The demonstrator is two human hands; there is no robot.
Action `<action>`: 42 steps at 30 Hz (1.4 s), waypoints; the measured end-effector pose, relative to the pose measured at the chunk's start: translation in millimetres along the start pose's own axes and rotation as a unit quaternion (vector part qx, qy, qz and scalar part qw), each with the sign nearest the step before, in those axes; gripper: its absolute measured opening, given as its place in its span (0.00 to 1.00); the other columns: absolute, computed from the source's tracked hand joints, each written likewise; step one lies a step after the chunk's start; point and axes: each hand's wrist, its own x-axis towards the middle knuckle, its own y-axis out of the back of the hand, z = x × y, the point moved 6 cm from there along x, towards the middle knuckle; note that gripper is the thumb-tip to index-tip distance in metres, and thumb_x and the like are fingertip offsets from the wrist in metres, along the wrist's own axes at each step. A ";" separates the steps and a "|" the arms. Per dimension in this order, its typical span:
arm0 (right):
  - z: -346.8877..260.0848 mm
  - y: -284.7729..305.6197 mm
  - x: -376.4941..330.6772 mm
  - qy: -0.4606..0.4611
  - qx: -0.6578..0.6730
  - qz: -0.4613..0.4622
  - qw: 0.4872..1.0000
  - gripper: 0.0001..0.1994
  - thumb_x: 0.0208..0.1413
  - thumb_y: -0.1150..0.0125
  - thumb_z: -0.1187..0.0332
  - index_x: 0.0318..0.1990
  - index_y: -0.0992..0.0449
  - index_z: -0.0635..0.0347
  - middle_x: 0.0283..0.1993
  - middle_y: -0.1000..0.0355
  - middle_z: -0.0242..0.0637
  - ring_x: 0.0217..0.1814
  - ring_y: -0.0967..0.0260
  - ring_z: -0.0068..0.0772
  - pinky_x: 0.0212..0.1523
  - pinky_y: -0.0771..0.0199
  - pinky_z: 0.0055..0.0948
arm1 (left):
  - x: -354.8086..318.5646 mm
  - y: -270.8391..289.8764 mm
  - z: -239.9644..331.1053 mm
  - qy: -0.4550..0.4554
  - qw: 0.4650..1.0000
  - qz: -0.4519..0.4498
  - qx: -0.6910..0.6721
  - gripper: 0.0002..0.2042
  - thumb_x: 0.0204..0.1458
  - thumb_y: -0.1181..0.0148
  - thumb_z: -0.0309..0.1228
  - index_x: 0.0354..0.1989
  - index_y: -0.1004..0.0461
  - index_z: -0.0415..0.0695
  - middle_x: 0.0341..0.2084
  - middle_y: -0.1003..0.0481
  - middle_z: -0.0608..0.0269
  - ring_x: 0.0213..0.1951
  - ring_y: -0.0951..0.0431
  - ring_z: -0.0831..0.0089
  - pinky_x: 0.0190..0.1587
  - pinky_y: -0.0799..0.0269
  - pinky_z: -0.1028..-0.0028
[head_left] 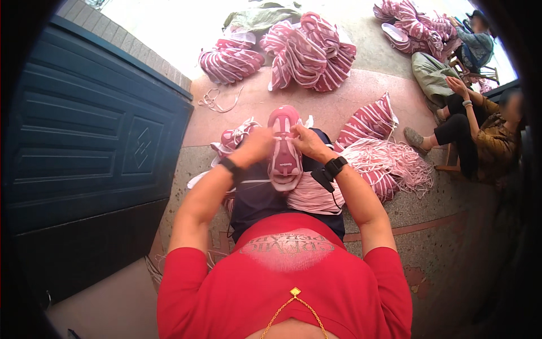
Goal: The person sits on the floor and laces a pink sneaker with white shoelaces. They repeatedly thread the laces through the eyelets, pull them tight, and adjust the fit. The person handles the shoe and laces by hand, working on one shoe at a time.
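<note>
Floor [257, 101], speckled grey near, smooth pink beyond; blue door [73, 141] along the left; two co-workers [497, 135] seated at right; striped pink bundles [307, 53] on the far floor; pink laces [401, 166] heaped right of the lap [257, 200]; pink shoe [284, 155] over the lap, toe away; right hand [309, 142] at its right edge, fingers curled, hold uncertain; left hand [257, 146] blurred, grip impossible to tell.

White glare washes out the top, the left grip [258, 145] blurs, and edges bend into black
</note>
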 end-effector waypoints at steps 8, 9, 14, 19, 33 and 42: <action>14.3 150.0 -120.6 -0.124 0.055 0.050 0.989 0.12 0.52 0.40 0.66 0.38 0.23 0.66 0.27 0.30 0.28 0.26 0.38 0.15 0.26 0.37 0.18 | -257.4 245.1 -235.6 0.451 0.782 0.378 -0.206 0.12 0.56 0.53 0.40 0.43 0.29 0.50 0.39 0.28 0.62 0.40 0.28 0.69 0.31 0.31 0.69; 23.8 170.1 -139.5 -0.148 0.126 0.096 0.976 0.11 0.54 0.41 0.65 0.39 0.23 0.64 0.26 0.31 0.26 0.24 0.40 0.14 0.25 0.40 0.16 | -307.3 264.9 -249.4 0.479 0.735 0.415 -0.243 0.15 0.56 0.51 0.44 0.48 0.32 0.52 0.38 0.30 0.70 0.41 0.29 0.73 0.32 0.31 0.71; 45.4 274.4 -222.4 -0.066 0.351 0.295 0.886 0.11 0.58 0.44 0.66 0.45 0.27 0.61 0.25 0.36 0.21 0.22 0.46 0.12 0.26 0.40 0.17 | -458.7 257.7 -278.3 0.408 0.606 0.551 -0.404 0.16 0.58 0.49 0.37 0.53 0.40 0.49 0.44 0.30 0.53 0.44 0.27 0.63 0.41 0.26 0.62; 3.9 358.6 -277.7 0.104 0.498 0.339 0.791 0.10 0.60 0.47 0.67 0.43 0.29 0.64 0.20 0.46 0.23 0.18 0.53 0.15 0.25 0.44 0.21 | -454.2 175.9 -294.3 0.282 0.421 0.603 -0.616 0.09 0.58 0.50 0.30 0.45 0.38 0.46 0.43 0.28 0.48 0.44 0.25 0.54 0.49 0.28 0.54; -51.9 468.0 -416.0 0.297 0.601 0.374 0.641 0.06 0.60 0.51 0.72 0.40 0.32 0.66 0.24 0.40 0.30 0.18 0.50 0.18 0.22 0.46 0.19 | -550.4 311.7 -286.8 0.343 0.817 0.364 0.286 0.19 0.51 0.45 0.26 0.50 0.34 0.30 0.38 0.26 0.48 0.42 0.26 0.60 0.45 0.30 0.68; -83.8 509.7 -530.4 0.328 0.394 0.591 0.623 0.10 0.60 0.53 0.77 0.47 0.33 0.69 0.41 0.30 0.44 0.45 0.31 0.33 0.51 0.29 0.31 | -476.3 250.8 -314.3 0.320 0.712 0.550 -0.298 0.19 0.57 0.56 0.29 0.57 0.39 0.37 0.43 0.28 0.55 0.37 0.27 0.70 0.38 0.29 0.76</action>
